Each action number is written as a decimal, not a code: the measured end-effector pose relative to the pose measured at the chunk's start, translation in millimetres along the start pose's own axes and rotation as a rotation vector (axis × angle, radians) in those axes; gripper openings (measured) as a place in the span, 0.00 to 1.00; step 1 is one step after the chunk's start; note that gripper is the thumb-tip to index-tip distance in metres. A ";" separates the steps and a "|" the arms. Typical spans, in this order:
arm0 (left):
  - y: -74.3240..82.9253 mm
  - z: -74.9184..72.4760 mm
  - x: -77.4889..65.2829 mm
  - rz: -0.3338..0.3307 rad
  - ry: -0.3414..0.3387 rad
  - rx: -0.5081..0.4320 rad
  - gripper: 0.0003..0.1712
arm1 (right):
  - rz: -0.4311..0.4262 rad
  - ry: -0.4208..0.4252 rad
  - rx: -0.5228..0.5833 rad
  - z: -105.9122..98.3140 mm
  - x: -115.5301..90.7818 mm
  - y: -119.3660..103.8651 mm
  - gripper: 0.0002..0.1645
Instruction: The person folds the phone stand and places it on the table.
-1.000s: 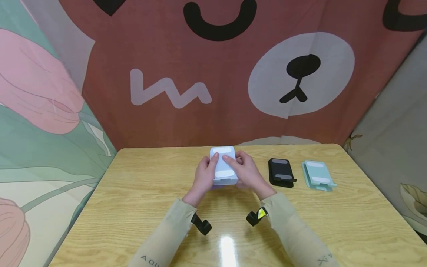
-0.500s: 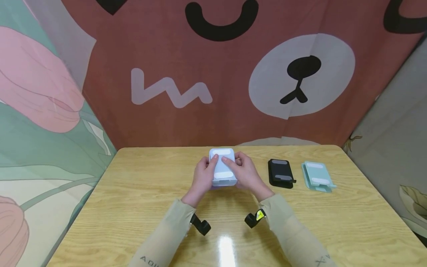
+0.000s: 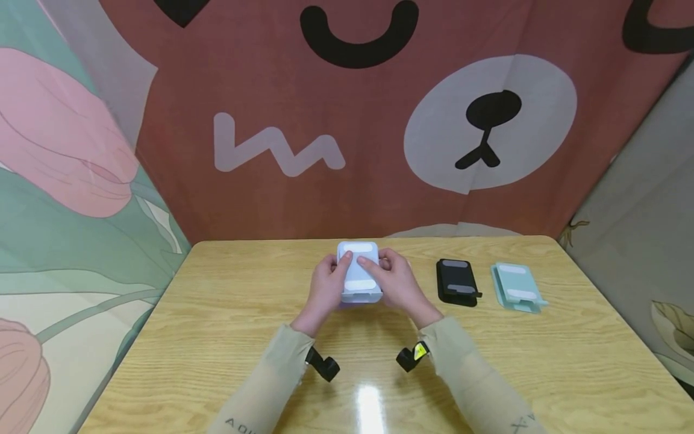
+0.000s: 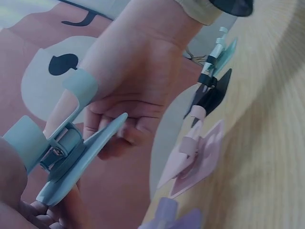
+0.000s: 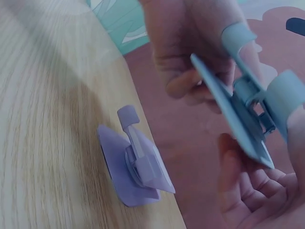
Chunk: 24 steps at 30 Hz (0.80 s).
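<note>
My left hand (image 3: 325, 286) and right hand (image 3: 400, 283) together hold a light blue folding phone stand (image 3: 359, 270) above the table, with both thumbs on its upper plate. In the left wrist view, the hinge of the blue stand (image 4: 69, 152) shows between its base plate and its upper plate. A purple phone stand (image 5: 138, 167) stands on the table below the hands, mostly hidden in the head view. Beside it is a pink phone stand (image 4: 195, 152), which the right hand hides from the head camera.
To the right on the wooden table (image 3: 228, 313) stand a black phone stand (image 3: 457, 280) and a pale teal phone stand (image 3: 517, 283). A brown cloth with a bear print (image 3: 325, 205) hangs behind the table's far edge.
Both hands have shifted slightly left and a little toward the near side with the blue phone stand. Their hold looks the same, and the black and teal stands have stayed put.
</note>
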<state>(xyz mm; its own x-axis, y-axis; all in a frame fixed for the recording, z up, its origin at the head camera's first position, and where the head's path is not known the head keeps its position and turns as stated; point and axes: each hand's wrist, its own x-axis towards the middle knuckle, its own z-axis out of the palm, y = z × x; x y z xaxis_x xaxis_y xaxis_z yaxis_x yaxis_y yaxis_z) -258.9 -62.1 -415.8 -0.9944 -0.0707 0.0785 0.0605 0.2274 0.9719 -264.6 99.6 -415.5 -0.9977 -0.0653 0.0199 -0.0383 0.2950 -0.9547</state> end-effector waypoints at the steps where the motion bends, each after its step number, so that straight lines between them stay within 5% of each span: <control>1: 0.4 -1.5 0.6 0.001 -0.002 -0.001 0.24 | 0.000 -0.005 -0.004 0.0 -0.3 -0.4 0.34; 16: 2.0 -45.4 15.4 -0.019 0.055 0.059 0.28 | -0.057 -0.029 0.009 -8.2 0.2 2.9 0.30; 24: -6.3 -82.1 25.3 -0.100 0.026 0.102 0.34 | -0.090 -0.015 -0.056 -15.5 0.3 3.1 0.29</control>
<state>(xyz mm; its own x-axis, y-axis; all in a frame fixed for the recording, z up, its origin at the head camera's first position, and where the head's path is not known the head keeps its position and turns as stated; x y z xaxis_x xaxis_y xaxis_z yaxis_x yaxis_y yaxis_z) -277.4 -145.1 -401.7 -0.9924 -0.1229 -0.0109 -0.0494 0.3149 0.9478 -265.9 115.2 -413.8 -0.9892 -0.1077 0.0996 -0.1307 0.3397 -0.9314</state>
